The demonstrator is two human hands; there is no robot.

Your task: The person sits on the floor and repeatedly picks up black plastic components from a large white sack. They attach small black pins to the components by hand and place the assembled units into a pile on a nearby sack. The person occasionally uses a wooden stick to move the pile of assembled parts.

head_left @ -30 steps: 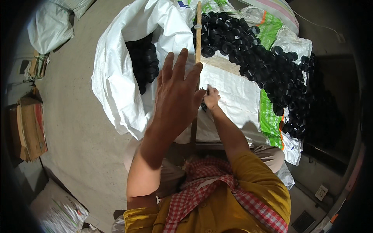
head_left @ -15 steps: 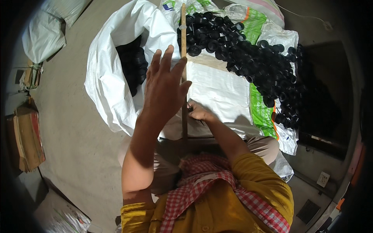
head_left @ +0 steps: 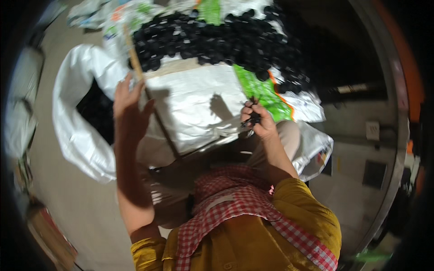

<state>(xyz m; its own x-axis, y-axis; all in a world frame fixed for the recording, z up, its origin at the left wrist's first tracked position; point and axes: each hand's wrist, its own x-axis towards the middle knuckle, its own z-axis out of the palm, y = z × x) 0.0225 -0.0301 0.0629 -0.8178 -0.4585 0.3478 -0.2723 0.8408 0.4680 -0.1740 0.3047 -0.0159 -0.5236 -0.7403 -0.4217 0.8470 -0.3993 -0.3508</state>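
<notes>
My left hand (head_left: 129,113) is raised with its fingers spread and holds nothing; it hovers over the edge of an open white sack (head_left: 77,131) with black pieces inside. A thin wooden stick (head_left: 149,95) runs past the hand, from the heap down toward my lap. My right hand (head_left: 257,119) is closed on a small black piece (head_left: 254,118) above the white sheet (head_left: 199,104) spread in front of me. Beyond the sheet lies a big heap of small black round pieces (head_left: 221,40).
Green and white printed sacks (head_left: 266,90) lie under the heap and to the right. More white bags (head_left: 22,104) sit on the concrete floor at the left, with a cardboard box (head_left: 49,235) at the lower left. A dark wall stands to the right.
The view has swung right and the picture is blurred. My left hand has moved left, off the stick's middle toward the sack's edge. My right hand has shifted right over the sheet.
</notes>
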